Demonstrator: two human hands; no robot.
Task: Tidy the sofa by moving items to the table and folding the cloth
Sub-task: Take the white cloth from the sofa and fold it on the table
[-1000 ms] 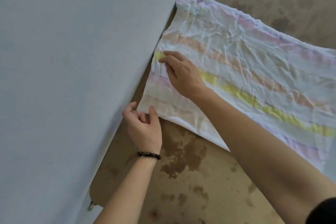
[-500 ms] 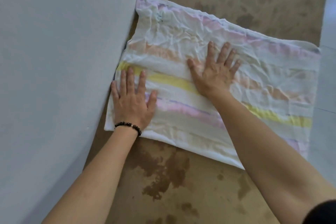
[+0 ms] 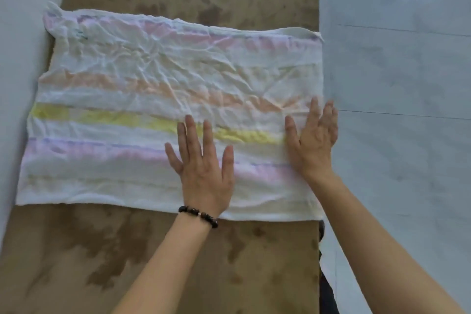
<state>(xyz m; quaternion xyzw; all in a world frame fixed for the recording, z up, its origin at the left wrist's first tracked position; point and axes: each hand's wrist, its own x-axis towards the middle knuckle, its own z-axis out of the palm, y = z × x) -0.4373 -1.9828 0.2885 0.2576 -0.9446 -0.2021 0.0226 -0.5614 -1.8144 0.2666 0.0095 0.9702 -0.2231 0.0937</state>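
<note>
Under your hands, the brown mottled surface (image 3: 193, 262) runs up the middle of the view, with pale grey floor (image 3: 395, 84) to its right and a pale grey panel (image 3: 15, 58) along its left. The cloth (image 3: 153, 79) lies spread flat across that brown surface, wrinkled, white with orange, yellow and pink-violet stripes running side to side; its right edge reaches the border of the brown surface and its left edge meets the grey panel. Your left hand (image 3: 204, 173) lies palm down on the cloth's near right part, fingers spread wide, gripping nothing; a dark beaded bracelet (image 3: 198, 215) circles that wrist. Your right hand (image 3: 314, 140) presses flat on the cloth's right edge, fingers extended and close together, holding nothing. A small dark mark near the cloth's far left corner is too blurred to read.
</note>
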